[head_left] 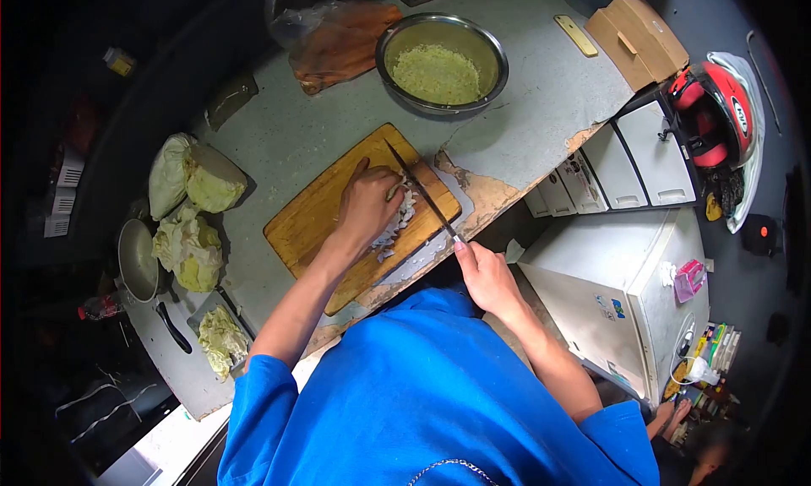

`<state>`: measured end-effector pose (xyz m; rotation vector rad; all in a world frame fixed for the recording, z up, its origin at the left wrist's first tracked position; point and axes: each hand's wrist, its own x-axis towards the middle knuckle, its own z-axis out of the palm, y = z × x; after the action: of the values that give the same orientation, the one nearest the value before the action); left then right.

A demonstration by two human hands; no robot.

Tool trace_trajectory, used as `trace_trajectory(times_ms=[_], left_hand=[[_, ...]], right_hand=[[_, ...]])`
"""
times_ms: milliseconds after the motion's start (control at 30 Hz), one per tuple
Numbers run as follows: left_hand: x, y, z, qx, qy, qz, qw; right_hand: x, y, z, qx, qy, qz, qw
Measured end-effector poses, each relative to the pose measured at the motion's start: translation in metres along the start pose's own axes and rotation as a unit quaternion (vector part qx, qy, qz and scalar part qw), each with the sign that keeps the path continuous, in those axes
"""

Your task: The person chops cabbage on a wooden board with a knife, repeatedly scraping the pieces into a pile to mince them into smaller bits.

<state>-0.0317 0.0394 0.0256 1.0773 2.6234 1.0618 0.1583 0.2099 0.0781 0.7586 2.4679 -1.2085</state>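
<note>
My left hand (368, 206) is pressed flat-curled on the chopped cabbage pile (397, 220), mid wooden cutting board (317, 224). My right hand (486, 276) is closed around the knife (420, 190) handle at the board's near edge, blade angled across the pile. Steel bowl (442, 62) of shredded cabbage sits beyond the board. Cabbage wedges (196, 178) lie to the left on the counter (524, 97).

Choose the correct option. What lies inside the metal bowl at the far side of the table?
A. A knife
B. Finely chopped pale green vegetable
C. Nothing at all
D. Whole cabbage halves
B: the metal bowl holds a bed of finely chopped pale green vegetable, while the cabbage pieces lie on the table and the knife is over the cutting board.
</note>
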Motion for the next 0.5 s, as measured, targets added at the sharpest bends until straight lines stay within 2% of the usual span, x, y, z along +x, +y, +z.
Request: trace_trajectory(times_ms=[167,500], left_hand=[[-0.005,-0.009,0.001,0.0,0.009,0.039,0.999],[-0.011,-0.011,0.01,0.021,0.016,0.051,0.998]], right_hand=[[-0.006,0.0,0.006,0.001,-0.008,0.008,1.0],[0.0,0.013,0.03,-0.02,0.001,0.004,1.0]])
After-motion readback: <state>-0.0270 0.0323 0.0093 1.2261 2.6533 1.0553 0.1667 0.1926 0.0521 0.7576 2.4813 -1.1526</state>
